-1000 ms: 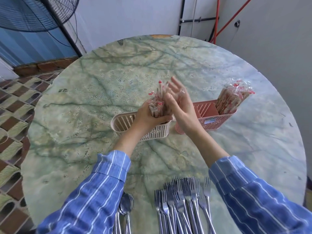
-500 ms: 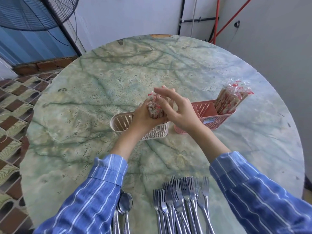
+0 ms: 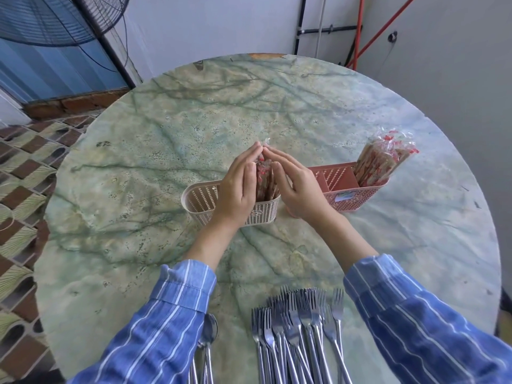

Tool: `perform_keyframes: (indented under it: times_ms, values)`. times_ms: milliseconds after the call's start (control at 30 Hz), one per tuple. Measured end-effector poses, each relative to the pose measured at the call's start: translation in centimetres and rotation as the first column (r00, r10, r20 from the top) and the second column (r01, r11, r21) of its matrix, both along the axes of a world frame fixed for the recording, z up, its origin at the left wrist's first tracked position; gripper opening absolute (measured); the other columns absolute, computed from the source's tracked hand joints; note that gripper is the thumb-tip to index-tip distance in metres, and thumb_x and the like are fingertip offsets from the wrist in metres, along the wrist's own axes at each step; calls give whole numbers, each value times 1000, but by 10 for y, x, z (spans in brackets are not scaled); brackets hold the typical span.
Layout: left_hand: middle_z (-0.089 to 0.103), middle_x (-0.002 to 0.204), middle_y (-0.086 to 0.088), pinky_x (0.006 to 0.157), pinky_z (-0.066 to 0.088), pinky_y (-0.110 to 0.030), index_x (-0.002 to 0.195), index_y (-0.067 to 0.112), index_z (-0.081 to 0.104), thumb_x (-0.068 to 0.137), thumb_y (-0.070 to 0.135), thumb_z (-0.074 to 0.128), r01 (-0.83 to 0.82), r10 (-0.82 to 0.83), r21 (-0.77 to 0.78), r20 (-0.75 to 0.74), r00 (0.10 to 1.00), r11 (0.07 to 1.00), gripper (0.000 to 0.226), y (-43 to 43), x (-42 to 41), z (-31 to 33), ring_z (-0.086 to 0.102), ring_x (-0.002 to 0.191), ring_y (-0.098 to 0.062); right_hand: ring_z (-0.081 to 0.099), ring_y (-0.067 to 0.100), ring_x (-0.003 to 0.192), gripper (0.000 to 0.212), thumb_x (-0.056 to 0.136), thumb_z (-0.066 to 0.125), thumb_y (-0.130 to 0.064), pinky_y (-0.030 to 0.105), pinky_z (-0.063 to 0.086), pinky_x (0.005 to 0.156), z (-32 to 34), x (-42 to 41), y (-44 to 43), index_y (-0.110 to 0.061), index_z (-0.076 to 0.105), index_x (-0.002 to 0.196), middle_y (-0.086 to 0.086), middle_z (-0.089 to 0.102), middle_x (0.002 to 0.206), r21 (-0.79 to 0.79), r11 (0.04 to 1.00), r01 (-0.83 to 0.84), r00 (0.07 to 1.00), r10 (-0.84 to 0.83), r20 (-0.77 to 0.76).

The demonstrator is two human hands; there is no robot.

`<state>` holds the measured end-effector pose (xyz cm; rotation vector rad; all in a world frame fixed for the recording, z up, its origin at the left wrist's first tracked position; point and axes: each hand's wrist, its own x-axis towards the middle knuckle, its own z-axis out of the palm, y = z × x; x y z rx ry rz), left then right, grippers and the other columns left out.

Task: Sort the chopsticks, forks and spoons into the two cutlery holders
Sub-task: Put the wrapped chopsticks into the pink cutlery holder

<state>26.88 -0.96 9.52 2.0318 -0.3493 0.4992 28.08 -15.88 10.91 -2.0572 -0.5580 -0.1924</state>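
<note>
A bundle of wrapped chopsticks (image 3: 264,178) stands upright in the right end of the beige cutlery holder (image 3: 199,200). My left hand (image 3: 238,189) presses on it from the left and my right hand (image 3: 299,189) from the right. Both have straight fingers, and the fingertips meet above the bundle's top. The pink cutlery holder (image 3: 357,198) stands just to the right, with a second chopstick bundle (image 3: 382,162) leaning in its far right compartment. Several forks (image 3: 299,328) lie in a pile at the near edge, and spoons (image 3: 207,336) lie left of them, partly hidden by my left sleeve.
Everything sits on a round green marble table (image 3: 166,139). A standing fan (image 3: 55,18) is beyond its far left edge, above a tiled floor. A white wall with pipes lies behind and to the right.
My left hand has lowered the chopstick bundle into the beige holder and gone from gripping it to lying flat against it. My right hand came down from above onto the bundle's right side.
</note>
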Motion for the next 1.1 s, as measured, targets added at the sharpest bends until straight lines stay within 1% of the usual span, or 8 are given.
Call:
perform_keyframes:
  times_ms: [300, 500, 633, 700, 767, 833, 933, 1100]
  values:
    - [29, 155, -5, 118, 21, -28, 147, 7, 28, 103, 23, 26, -40, -20, -266, -221, 975, 963, 47, -18, -9, -2, 25, 143, -7, 30, 5, 142, 47, 104, 30, -31, 39, 25, 119, 6, 6, 3, -13, 39, 146, 1, 37, 153, 210, 978, 20, 952, 46, -304]
    - [37, 151, -9, 112, 30, -19, 146, 7, 31, 105, 21, 28, -138, 7, -351, -350, 937, 926, 43, -28, 2, 11, 36, 134, -2, 31, 1, 137, 52, 99, 29, -25, 25, 25, 116, 2, -13, 12, -10, 32, 149, 2, 37, 147, 200, 980, -21, 950, 81, -301]
    - [24, 154, 0, 102, 18, -3, 153, 12, 14, 92, 56, 27, -102, 40, -138, -392, 919, 985, 76, -10, -2, 24, 21, 122, 19, 49, 7, 110, 69, 89, 39, -6, 29, 39, 102, -5, -15, -3, -21, 17, 153, 7, 45, 141, 170, 982, -76, 928, 132, -348]
    - [27, 152, -3, 108, 16, -16, 153, 14, 3, 75, 70, 34, -62, 72, 39, -424, 903, 997, 102, 1, -10, 17, 20, 127, 6, 48, 8, 72, 71, 90, 41, 4, 26, 44, 71, -13, -15, -8, -19, 16, 153, 9, 56, 97, 72, 995, -71, 938, 91, -334]
    - [36, 148, -13, 114, 25, -34, 153, 9, 1, 75, 64, 56, -3, 84, 182, -435, 897, 983, 110, 10, -16, 4, 30, 135, -16, 51, 5, 70, 63, 92, 42, 5, 23, 43, 67, -20, -14, -11, -16, 26, 150, 7, 58, 90, -23, 998, -55, 952, 46, -301]
    - [51, 135, -15, 108, 35, -44, 148, 3, 24, 83, 39, 68, 10, 113, 278, -423, 899, 961, 86, 15, -17, -10, 43, 126, -32, 62, 18, 85, 38, 95, 44, -1, 31, 50, 73, -24, -12, -12, -10, 46, 132, 8, 66, 100, -81, 995, -53, 966, 31, -256]
    - [60, 110, -14, 99, 41, -44, 119, -1, 55, 92, 10, 56, -13, 137, 299, -397, 907, 954, 29, 10, -15, -17, 52, 111, -34, 59, 19, 68, 10, 97, 47, -3, 29, 44, 60, -25, -12, -9, -12, 51, 96, 0, 61, 78, -136, 990, -34, 976, 4, -216]
    - [60, 110, -16, 84, 38, -25, 116, -2, 54, 96, 3, 45, 15, 91, 264, -382, 920, 964, 22, 3, -13, -7, 55, 107, -30, 41, 7, 46, 19, 95, 50, 0, 13, 31, 47, -20, -15, -9, -13, 49, 81, -15, 42, 58, -173, 985, 14, 996, -29, -87]
